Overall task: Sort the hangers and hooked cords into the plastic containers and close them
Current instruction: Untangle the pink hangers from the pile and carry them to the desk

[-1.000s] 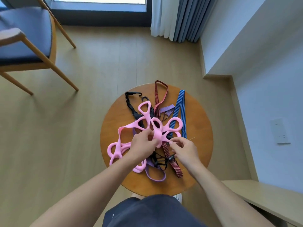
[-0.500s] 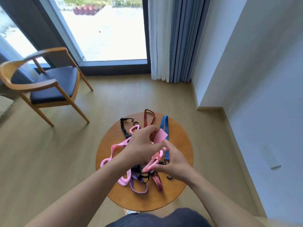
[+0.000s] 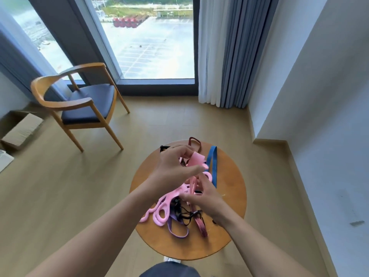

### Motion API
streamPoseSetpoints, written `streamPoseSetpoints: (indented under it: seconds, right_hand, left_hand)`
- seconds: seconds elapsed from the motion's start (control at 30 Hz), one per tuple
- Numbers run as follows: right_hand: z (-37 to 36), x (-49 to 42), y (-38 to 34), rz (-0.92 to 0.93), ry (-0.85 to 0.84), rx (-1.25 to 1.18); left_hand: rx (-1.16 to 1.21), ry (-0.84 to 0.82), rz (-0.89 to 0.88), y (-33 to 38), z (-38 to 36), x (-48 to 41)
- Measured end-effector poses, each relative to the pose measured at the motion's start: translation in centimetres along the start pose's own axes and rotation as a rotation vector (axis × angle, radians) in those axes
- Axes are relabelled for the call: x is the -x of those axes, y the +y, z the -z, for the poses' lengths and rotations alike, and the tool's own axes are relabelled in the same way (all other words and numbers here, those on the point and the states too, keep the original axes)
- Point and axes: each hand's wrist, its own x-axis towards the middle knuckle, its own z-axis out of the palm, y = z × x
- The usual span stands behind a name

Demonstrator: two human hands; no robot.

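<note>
A tangle of pink looped hangers [image 3: 162, 209] lies on the small round wooden table [image 3: 229, 196], mixed with hooked cords: a blue one [image 3: 213, 166], a dark red striped one [image 3: 201, 224], a purple one [image 3: 176, 230] and a black one [image 3: 184, 214]. My left hand [image 3: 175, 168] is raised above the pile and grips the upper pink loops. Just below it, my right hand [image 3: 201, 198] pinches a lower part of the same pink hangers. No plastic container is in view.
A wooden armchair [image 3: 79, 104] with a dark seat stands at the left by the window. A cardboard box [image 3: 22, 130] lies on the floor at the far left. Curtains [image 3: 225, 50] hang at the back and a white wall [image 3: 319, 116] runs along the right.
The head camera has tilted up, bringing the window and chair into view. Both hands have lifted the pink hangers off the pile and gathered the loops together.
</note>
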Motion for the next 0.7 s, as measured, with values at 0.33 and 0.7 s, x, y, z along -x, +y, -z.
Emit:
streamPoseSetpoints:
  seconds: [0.33,0.7]
  right_hand:
    - [-3.9,-3.7,0.0,0.018,0.138,0.235]
    - [-6.6,-8.3,0.5,-0.055,0.125,0.213]
  left_hand:
    - [0.515,-0.014,0.137,-5.3,4.9,-2.4]
    - [0.465,0.011,0.183,-9.5,6.2,-3.7]
